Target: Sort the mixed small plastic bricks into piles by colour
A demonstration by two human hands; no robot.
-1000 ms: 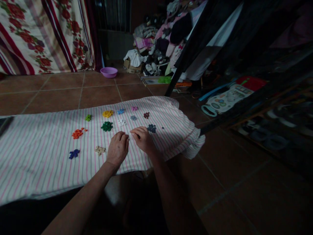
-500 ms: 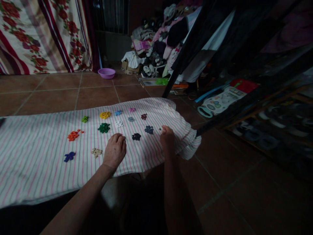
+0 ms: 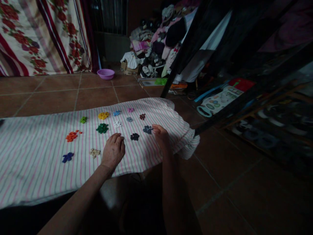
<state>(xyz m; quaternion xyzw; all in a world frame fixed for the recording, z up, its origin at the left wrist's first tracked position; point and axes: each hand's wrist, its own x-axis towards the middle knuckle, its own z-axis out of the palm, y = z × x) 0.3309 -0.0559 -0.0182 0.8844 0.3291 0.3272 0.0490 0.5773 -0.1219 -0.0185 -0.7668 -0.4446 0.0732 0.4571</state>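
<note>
My right hand (image 3: 160,134) is at the right edge of a pile of dark grey pieces (image 3: 147,129), its fingers stretched toward them and the fingertips at the pile. No piece can be made out in its fingers. My left hand (image 3: 112,150) lies palm down on the striped cloth (image 3: 137,160), fingers loosely laid down, between the beige pieces (image 3: 95,152) and the black pieces (image 3: 134,136). Other small piles lie sorted by colour: dark green (image 3: 102,128), white (image 3: 117,124), light grey (image 3: 129,119), brown (image 3: 142,116), yellow (image 3: 103,115), orange (image 3: 71,136) and dark blue (image 3: 67,157).
Light green (image 3: 83,120), light blue (image 3: 116,113) and pink pieces (image 3: 130,110) lie toward the cloth's far side. Beyond are a purple basin (image 3: 106,74) on the tiled floor, a heap of clothes (image 3: 158,42) and a dark slanted post (image 3: 172,76). Shelving (image 3: 259,120) stands at right.
My right hand has moved left to the dark grey pile. The single dark piece that lay by its fingertips no longer shows apart from the pile. My left hand has stayed on the cloth.
</note>
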